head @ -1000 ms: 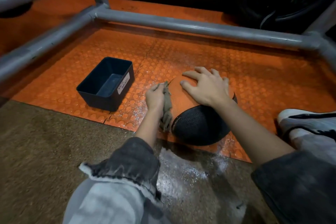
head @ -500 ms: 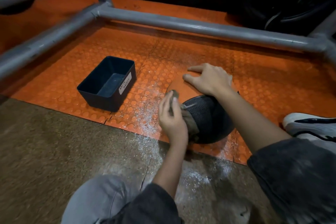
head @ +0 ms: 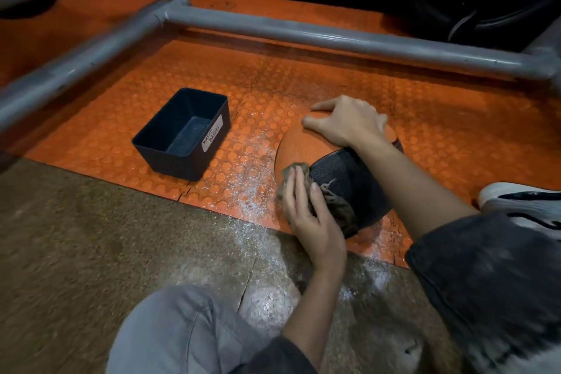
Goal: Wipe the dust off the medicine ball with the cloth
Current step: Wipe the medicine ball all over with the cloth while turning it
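left hand [head: 312, 218] grips cloth [head: 338, 206] against medicine ball [head: 299, 146] | right hand [head: 349, 121] spread on top | risk: ball rolls under push, picks up floor dust [head: 252, 188]

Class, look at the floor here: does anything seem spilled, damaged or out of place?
White powder lies scattered over the orange mat and brown floor, left of and before the medicine ball, like a spill. The mat's near edge looks cracked by the black bin.

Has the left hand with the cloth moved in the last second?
Yes. The left hand, holding the cloth, has slid toward the person, away from the black bin, down the near side of the medicine ball.
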`<state>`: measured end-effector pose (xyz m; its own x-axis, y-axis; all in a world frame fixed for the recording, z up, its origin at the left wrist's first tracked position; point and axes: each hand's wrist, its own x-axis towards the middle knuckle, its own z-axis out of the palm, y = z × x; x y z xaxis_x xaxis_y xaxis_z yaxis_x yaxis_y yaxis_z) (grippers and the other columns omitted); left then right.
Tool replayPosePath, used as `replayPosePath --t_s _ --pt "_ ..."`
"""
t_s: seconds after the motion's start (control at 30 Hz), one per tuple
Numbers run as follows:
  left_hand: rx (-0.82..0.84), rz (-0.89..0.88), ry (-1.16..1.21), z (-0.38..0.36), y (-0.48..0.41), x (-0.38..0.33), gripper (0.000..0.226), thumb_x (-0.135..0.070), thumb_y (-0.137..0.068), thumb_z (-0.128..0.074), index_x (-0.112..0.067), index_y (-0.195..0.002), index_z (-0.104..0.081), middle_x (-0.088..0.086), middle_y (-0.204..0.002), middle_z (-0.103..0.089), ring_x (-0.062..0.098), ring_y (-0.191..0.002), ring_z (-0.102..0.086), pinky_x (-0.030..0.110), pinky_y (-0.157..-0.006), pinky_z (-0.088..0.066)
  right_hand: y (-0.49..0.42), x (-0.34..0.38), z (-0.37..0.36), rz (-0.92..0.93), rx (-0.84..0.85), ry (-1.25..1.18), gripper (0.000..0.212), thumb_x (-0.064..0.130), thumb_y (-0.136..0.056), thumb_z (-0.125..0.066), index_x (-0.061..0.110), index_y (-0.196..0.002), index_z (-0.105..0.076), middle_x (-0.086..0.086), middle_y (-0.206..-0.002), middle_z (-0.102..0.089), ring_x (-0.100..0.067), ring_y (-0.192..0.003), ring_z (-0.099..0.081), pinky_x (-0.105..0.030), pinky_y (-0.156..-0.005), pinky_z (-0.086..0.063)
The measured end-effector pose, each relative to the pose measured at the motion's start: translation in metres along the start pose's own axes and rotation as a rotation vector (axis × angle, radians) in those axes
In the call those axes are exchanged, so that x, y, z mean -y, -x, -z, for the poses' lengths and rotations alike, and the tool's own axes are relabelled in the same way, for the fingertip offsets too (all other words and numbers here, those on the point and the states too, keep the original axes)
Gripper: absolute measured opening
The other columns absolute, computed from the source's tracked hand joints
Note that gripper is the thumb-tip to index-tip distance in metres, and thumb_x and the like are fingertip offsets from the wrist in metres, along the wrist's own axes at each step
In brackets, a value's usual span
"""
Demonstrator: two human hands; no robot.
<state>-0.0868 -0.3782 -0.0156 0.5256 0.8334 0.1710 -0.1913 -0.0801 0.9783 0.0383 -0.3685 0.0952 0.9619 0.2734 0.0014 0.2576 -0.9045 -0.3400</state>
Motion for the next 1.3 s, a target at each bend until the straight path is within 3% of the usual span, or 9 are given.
replayPosePath --t_s 0.17,0.33,0.5,0.67,0.77,0.87,1.03,1.17,1.3 --pt "-0.011 0.127 0.011 0.010 -0.048 -0.010 0.030 -0.013 -0.097 -0.048 -0.015 -0.127 -0.054 -0.011 -0.127 -0.053 0.001 -0.116 -0.047 0.011 -0.099 -0.037 0.007 -0.001 0.003 0.041 -0.004 -0.005 0.048 0.067 -0.074 -0.059 0.046 -0.117 -0.061 -0.003 -0.130 -0.059 -0.031 -0.123 -0.047 -0.051 -0.103 -0.030" --pt "0.171 0.465 0.022 0.006 -0.135 -0.007 0.025 -0.016 -0.094 -0.053 -0.008 -0.114 -0.067 0.005 -0.114 -0.067 0.017 -0.102 -0.061 0.025 -0.085 -0.047 0.009 -0.001 -0.002 0.016 -0.039 -0.031 0.049 0.066 -0.071 -0.059 0.045 -0.115 -0.063 -0.001 -0.127 -0.061 -0.029 -0.122 -0.047 -0.052 -0.101 -0.030" --pt "0.021 0.213 0.001 0.005 -0.095 -0.007 0.022 -0.018 -0.095 -0.051 -0.016 -0.110 -0.068 -0.006 -0.104 -0.066 0.006 -0.088 -0.057 0.013 -0.070 -0.044 0.007 0.006 -0.003 -0.030 -0.068 -0.021 0.048 0.065 -0.073 -0.059 0.042 -0.115 -0.064 0.000 -0.129 -0.059 -0.029 -0.123 -0.047 -0.054 -0.101 -0.029" --pt "0.018 -0.253 -0.121 -0.007 -0.009 -0.001 0.034 -0.033 -0.096 -0.045 -0.019 -0.122 -0.062 -0.022 -0.127 -0.050 0.008 -0.125 -0.041 0.029 -0.105 -0.034 0.006 0.016 -0.004 -0.027 -0.066 0.006 0.049 0.064 -0.075 -0.058 0.039 -0.117 -0.063 -0.001 -0.132 -0.057 -0.031 -0.125 -0.044 -0.056 -0.102 -0.026" --pt "-0.015 -0.260 -0.119 -0.011 -0.004 0.002 0.046 -0.042 -0.098 -0.035 -0.013 -0.120 -0.063 -0.017 -0.128 -0.050 0.012 -0.126 -0.042 0.034 -0.107 -0.031 0.007 0.017 -0.006 0.037 -0.046 0.030 0.046 0.064 -0.076 -0.057 0.040 -0.115 -0.065 -0.001 -0.129 -0.059 -0.031 -0.123 -0.046 -0.056 -0.102 -0.027" --pt "-0.068 -0.182 -0.020 -0.006 -0.018 0.003 0.036 -0.037 -0.097 -0.044 -0.016 -0.119 -0.065 -0.022 -0.124 -0.052 0.012 -0.122 -0.048 0.046 -0.100 -0.042 0.009 0.015 -0.005 0.072 -0.034 0.039 0.046 0.066 -0.076 -0.057 0.042 -0.115 -0.064 -0.001 -0.127 -0.061 -0.031 -0.122 -0.047 -0.054 -0.102 -0.029" --pt "-0.131 0.204 0.111 0.007 -0.066 -0.011 0.017 -0.012 -0.096 -0.052 -0.012 -0.103 -0.067 -0.009 -0.098 -0.061 -0.002 -0.086 -0.056 0.008 -0.072 -0.045 0.014 0.012 -0.003 0.081 -0.047 0.030 0.046 0.064 -0.076 -0.057 0.043 -0.116 -0.063 0.000 -0.127 -0.061 -0.030 -0.121 -0.048 -0.052 -0.102 -0.031" --pt "0.235 0.502 0.031 0.020 -0.133 0.005 0.021 -0.020 -0.096 -0.052 -0.012 -0.108 -0.066 0.002 -0.104 -0.067 0.016 -0.090 -0.063 0.028 -0.082 -0.052 0.021 -0.004 0.000 0.148 -0.032 0.026 0.046 0.066 -0.075 -0.055 0.047 -0.116 -0.062 0.010 -0.134 -0.055 -0.026 -0.127 -0.044 -0.052 -0.105 -0.031" --pt "0.412 0.602 0.053 0.006 -0.162 0.013 0.025 -0.019 -0.093 -0.056 -0.009 -0.114 -0.065 0.010 -0.116 -0.066 0.019 -0.095 -0.064 0.026 -0.083 -0.051 0.026 -0.019 0.005 0.236 -0.006 0.020 0.037 0.063 -0.078 -0.057 0.052 -0.113 -0.061 0.020 -0.139 -0.047 -0.019 -0.132 -0.038 -0.047 -0.107 -0.031"
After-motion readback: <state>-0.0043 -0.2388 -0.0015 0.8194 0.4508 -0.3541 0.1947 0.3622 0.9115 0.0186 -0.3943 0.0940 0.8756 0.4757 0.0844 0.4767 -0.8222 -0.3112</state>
